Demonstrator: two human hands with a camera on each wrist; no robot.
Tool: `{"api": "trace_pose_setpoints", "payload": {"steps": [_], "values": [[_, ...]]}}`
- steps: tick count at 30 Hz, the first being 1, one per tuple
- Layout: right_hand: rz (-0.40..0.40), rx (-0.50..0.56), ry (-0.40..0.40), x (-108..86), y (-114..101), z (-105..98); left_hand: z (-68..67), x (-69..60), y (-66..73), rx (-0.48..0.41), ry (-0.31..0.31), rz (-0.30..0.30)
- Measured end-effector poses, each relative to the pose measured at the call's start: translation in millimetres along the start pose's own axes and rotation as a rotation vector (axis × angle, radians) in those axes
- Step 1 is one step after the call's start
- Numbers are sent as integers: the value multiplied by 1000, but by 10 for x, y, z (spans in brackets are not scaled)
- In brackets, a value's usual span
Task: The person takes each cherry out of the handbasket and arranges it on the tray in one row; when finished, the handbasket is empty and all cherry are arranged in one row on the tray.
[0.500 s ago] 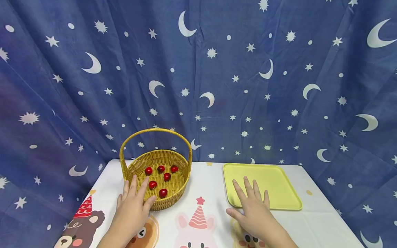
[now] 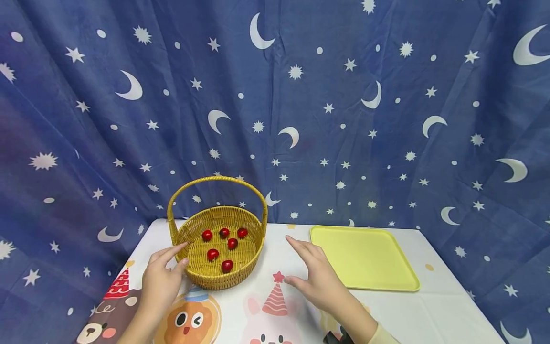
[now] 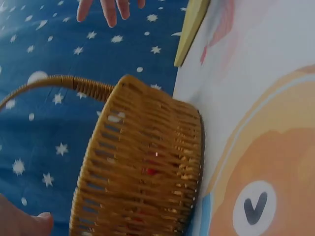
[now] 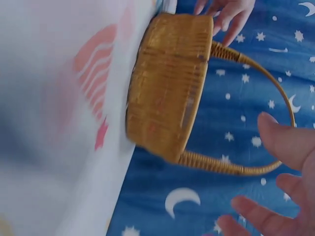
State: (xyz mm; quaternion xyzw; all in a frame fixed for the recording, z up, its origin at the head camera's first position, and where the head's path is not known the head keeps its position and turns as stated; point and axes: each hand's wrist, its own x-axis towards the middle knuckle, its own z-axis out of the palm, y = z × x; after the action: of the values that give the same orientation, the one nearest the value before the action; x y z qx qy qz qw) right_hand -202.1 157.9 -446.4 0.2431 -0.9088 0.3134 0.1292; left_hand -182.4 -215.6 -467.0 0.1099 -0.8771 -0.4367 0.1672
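A round wicker basket (image 2: 223,282) with a tall arched handle stands at the table's left, several red cherries (image 2: 212,254) lying inside it. The left hand (image 2: 162,282) is at the basket's left front rim, fingers and thumb apart; whether it touches the rim I cannot tell. Right of the basket, the right hand (image 2: 320,282) hovers over the table with its fingers extended toward the basket and its thumb spread, holding nothing. In the right wrist view the basket (image 4: 167,83) shows between the two hands, apart from the right hand (image 4: 283,182).
A yellow rectangular tray (image 2: 365,258) lies at the table's right, behind the right hand. The white tablecloth (image 2: 447,306) has cartoon animals printed on it. A blue curtain (image 2: 301,110) with moons and stars hangs behind the table. A small dark object (image 2: 337,338) shows near the right forearm.
The right hand has moved left, off the tray's front edge toward the basket, and turned sideways. The left hand has shifted left and turned, its fingers now beside the basket's left rim.
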Motion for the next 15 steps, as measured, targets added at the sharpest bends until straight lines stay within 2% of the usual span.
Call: {"api": "trace_pose_setpoints", "payload": {"steps": [2, 4, 10, 15], "values": [[-14, 47, -5, 89, -70, 71, -7, 46, -61, -30, 28, -36], [-34, 90, -12, 185, -137, 149, -18, 87, -106, -71, 26, -81], [-82, 280, -55, 499, -335, 386, -19, 219, -195, -273, -88, -206], [-69, 373, -117, 754, -451, 584, -19, 296, -226, -343, -136, -257]]}}
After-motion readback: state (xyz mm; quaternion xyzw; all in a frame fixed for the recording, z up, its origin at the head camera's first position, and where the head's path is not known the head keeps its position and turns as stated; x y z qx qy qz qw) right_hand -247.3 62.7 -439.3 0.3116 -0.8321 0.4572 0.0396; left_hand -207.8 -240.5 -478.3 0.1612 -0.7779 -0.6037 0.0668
